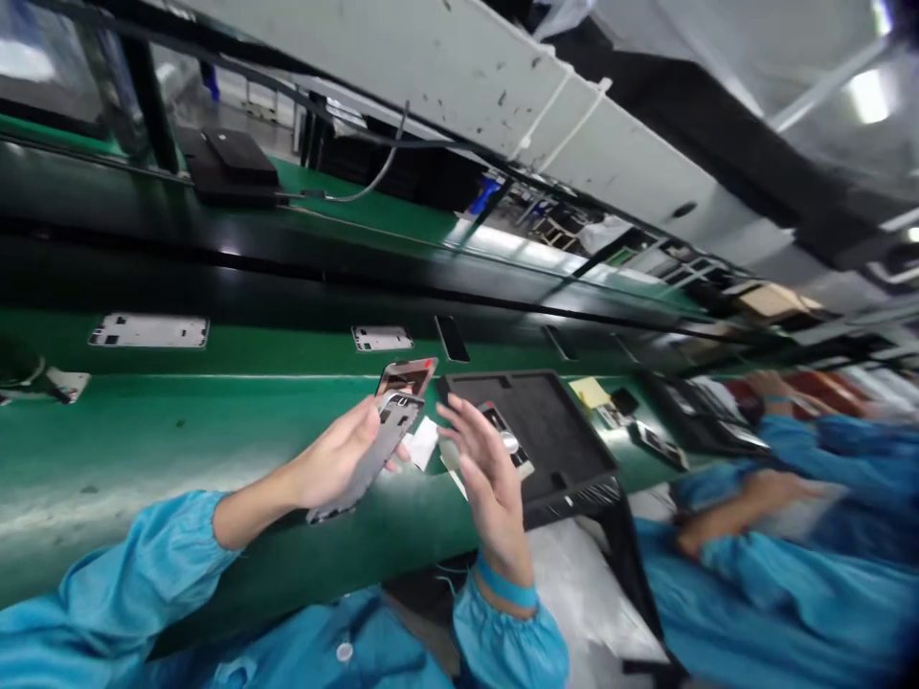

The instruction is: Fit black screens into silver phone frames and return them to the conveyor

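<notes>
My left hand [331, 457] is wrapped round a grey phone housing [380, 450], tilted above the green bench. Just behind the housing's top end is a dark, shiny phone part [411, 373] with a red mark on its corner. I cannot tell whether the same hand grips that part too. My right hand [489, 469] is raised with its fingers apart and nothing in it, and a blue band circles its wrist. A white slip [423, 442] shows between the hands. Beyond my right fingers, a phone part with a round silver piece [511, 442] lies at the black tray's left side.
The black tray [556, 421] stands right of my hands. Farther back lie white phone frames [149, 330] [382, 338] and a dark flat panel [452, 339]. A yellow pad [589, 392] is beyond the tray. Co-workers in blue sleeves [804, 565] sit at the right. A grey beam [459, 77] crosses overhead.
</notes>
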{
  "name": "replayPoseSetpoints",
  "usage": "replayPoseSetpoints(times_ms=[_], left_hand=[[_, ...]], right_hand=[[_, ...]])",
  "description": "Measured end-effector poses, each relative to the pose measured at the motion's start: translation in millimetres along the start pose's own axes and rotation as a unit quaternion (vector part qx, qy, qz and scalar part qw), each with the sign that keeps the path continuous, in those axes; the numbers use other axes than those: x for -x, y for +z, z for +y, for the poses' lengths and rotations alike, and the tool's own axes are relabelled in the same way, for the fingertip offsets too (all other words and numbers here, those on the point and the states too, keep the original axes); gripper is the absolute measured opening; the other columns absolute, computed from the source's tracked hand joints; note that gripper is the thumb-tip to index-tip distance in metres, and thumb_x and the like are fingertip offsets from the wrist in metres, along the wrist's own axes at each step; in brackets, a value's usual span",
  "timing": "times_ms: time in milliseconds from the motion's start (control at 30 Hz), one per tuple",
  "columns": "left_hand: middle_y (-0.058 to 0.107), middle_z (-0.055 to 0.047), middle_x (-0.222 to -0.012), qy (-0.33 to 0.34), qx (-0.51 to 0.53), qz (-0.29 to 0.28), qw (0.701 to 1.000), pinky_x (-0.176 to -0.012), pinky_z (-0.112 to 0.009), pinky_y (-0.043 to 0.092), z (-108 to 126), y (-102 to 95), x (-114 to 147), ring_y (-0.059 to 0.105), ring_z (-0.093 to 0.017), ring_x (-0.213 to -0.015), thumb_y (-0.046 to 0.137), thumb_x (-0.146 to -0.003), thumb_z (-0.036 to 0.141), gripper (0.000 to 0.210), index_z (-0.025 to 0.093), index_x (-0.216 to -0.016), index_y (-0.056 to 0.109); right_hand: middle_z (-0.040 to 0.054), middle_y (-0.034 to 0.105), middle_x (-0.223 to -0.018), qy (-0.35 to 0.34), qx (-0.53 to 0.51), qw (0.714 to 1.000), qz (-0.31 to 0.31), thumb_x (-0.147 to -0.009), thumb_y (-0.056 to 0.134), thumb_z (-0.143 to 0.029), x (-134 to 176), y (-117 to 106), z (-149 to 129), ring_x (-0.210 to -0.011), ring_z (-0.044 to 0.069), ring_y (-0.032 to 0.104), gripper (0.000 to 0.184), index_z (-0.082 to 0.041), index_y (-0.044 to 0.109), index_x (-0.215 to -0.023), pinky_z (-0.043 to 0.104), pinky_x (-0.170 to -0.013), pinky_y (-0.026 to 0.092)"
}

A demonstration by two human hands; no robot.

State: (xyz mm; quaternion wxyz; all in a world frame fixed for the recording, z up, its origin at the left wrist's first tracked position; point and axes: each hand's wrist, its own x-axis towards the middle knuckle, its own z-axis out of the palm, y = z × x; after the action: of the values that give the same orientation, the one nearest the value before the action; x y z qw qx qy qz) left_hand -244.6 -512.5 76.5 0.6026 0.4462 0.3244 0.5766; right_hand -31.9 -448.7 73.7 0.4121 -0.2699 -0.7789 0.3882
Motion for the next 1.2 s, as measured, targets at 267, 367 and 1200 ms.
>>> replayPoseSetpoints(times_ms=[267,367,1200], left_hand=[[0.021,-0.014,-0.173,0.163,-0.290,-0.031,0.943,-0.126,-0.052,0.038,-31.2,6.6,7.5,0.029,-0.036,-0.157,0.036,-0.110,0.059,0.069,0.026,-0.170,0.025],[0.016,-0.016,-0.173,0.208,-0.350,-0.038,0.913,-0.132,-0.051,0.029,-35.5,5.2,6.9,0.021,-0.034,-0.161,0.036,-0.110,0.057,0.070,0.023,-0.170,0.021],[0.076,-0.012,-0.098,0.029,0.150,0.120,0.981,-0.070,-0.045,0.066,75.0,-53.3,-2.2,0.077,-0.034,-0.089,0.034,-0.104,0.076,0.072,0.018,-0.133,0.065]], right_hand=[[0.0149,0.065,-0.137,-0.009,-0.065,0.980,0.186,-0.111,0.056,-0.044,-35.7,49.4,-27.1,-0.129,0.028,0.063,0.031,-0.020,0.061,-0.129,0.049,-0.113,0.052],[0.0109,0.069,-0.120,-0.028,-0.068,0.973,0.218,-0.107,0.063,-0.038,-43.1,54.2,-29.8,-0.118,0.025,0.068,0.018,-0.021,0.062,-0.111,0.044,-0.105,0.056],[0.0105,0.062,-0.088,0.104,0.284,0.951,-0.060,-0.095,0.063,-0.041,-58.4,60.7,181.1,-0.093,0.031,0.058,0.028,-0.023,0.056,-0.076,0.048,-0.094,0.051]])
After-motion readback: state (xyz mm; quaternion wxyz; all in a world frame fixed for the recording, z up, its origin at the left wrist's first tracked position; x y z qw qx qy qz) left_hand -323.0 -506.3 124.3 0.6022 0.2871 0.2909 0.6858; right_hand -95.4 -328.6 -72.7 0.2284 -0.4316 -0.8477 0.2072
